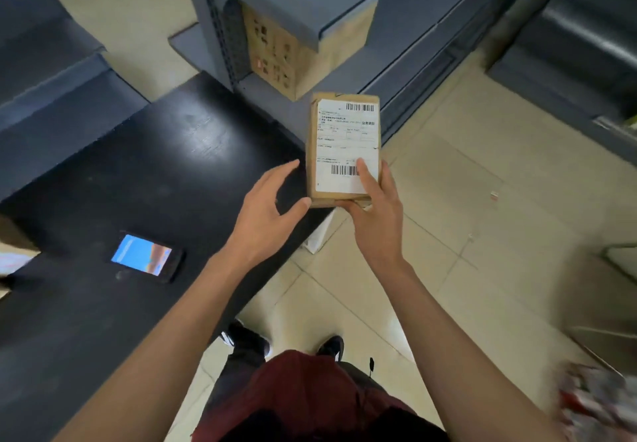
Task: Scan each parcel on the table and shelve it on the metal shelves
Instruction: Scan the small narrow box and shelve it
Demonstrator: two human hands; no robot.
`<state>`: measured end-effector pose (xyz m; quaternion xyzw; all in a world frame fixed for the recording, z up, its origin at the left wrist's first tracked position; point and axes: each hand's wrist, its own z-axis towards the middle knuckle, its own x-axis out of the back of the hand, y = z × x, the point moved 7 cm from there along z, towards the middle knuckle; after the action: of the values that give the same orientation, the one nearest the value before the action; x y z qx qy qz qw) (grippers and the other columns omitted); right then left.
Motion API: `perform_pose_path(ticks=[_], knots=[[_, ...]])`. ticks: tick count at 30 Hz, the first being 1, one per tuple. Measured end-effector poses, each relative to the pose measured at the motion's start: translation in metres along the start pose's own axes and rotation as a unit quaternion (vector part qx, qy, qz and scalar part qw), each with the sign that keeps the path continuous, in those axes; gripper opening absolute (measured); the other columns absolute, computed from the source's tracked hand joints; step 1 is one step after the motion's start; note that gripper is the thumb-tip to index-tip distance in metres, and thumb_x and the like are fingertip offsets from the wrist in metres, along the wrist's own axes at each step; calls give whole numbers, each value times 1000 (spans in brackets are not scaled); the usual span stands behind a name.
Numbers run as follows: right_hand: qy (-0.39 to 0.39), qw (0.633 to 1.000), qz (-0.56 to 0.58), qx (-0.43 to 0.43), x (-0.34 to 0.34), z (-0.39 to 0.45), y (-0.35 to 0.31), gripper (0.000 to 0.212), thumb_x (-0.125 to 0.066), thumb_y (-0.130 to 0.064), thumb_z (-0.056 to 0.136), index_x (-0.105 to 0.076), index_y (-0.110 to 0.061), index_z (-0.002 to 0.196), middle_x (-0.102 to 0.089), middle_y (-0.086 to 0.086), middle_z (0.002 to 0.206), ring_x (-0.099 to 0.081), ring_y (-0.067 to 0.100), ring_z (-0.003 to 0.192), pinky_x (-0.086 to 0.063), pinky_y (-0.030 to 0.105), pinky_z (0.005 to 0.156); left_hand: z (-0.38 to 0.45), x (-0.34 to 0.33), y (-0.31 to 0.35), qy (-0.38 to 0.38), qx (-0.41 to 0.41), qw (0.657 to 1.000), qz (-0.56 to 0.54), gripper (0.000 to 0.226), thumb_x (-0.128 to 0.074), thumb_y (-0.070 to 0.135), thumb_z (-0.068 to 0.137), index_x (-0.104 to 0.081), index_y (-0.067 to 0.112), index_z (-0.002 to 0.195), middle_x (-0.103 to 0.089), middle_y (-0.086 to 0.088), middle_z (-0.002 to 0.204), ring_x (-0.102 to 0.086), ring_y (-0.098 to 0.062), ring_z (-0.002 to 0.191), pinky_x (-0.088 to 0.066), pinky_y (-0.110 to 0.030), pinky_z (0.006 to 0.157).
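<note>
- Beige tiled floor (pixel 448 234), black table (pixel 138 165) on the left, grey metal shelves (pixel 310 3) straight ahead.
- Small brown parcel (pixel 344 131) with white shipping label (pixel 346 146) held in the air just past the table's corner, label facing up.
- Right hand (pixel 375 214) gripping the parcel's near end, thumb lying across the lower barcode.
- Left hand (pixel 269 214) open with fingers spread, thumb tip touching the parcel's near left corner.
- Smartphone (pixel 146 257) with lit screen lying flat on the table.
- Cardboard box (pixel 303 52) sitting on a shelf beyond the parcel.
</note>
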<state>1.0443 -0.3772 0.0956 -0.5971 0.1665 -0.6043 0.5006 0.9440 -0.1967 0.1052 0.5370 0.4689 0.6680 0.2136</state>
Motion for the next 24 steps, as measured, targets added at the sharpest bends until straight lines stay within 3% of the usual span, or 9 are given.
perform_pose_path(ticks=[3,5,8,12,16,20,22,24], knots=[[42,998,-38,5,50,-4,25,72,-77,0,86,-49,-16,150,-38,17,158,-44,28,141,-42,22,112,8,-39,25,-27,10,999,-19,56,-68,33,96,-47,39,147,-46,25,143,-44,18,123,-43,-18,97],[63,997,-45,1,77,-5,38,73,-80,-1,84,-50,-16,149,-40,17,155,-47,28,138,-36,8,107,15,-60,40,-40,18,998,-33,53,-67,30,97,-49,39,146,-47,27,138,-45,18,119,-39,-12,92],[77,996,-38,-19,105,-2,56,74,-80,-6,86,-49,-22,151,-41,11,155,-46,25,138,-44,19,102,28,-83,63,-57,10,998,-36,51,-67,29,97,-51,36,145,-50,24,136,-46,7,125,-40,-12,95],[104,992,-46,-47,130,12,76,73,-80,-12,87,-48,-28,151,-37,13,159,-42,27,143,-42,24,102,53,-104,82,-81,-7,996,-31,52,-66,30,98,-50,36,147,-50,23,140,-45,14,126,-40,-12,97],[129,990,-56,-17,140,43,82,73,-81,-9,85,-50,-22,150,-38,4,154,-46,26,137,-34,3,99,93,-118,90,-92,-11,995,-39,51,-65,29,98,-51,36,147,-51,22,142,-38,19,128,-40,-16,103],[136,988,-76,-17,145,88,92,73,-82,-10,84,-52,-20,149,-39,9,157,-50,29,136,-45,19,97,145,-127,94,-92,-13,994,-54,49,-65,30,99,-52,36,145,-53,22,141,-43,15,128,-41,-28,111],[141,987,-80,-7,150,111,97,75,-83,-8,82,-52,-20,149,-37,-1,154,-50,28,135,-38,7,98,171,-132,96,-86,-14,995,-55,48,-65,30,99,-52,35,146,-53,19,144,-45,8,130,-42,-33,113],[147,986,-74,-4,157,134,101,75,-83,-7,82,-51,-21,149,-36,-4,153,-49,25,134,-34,3,99,198,-139,99,-91,-16,994,-53,48,-64,34,99,-51,41,144,-52,22,141,-46,4,130,-42,-32,112]])
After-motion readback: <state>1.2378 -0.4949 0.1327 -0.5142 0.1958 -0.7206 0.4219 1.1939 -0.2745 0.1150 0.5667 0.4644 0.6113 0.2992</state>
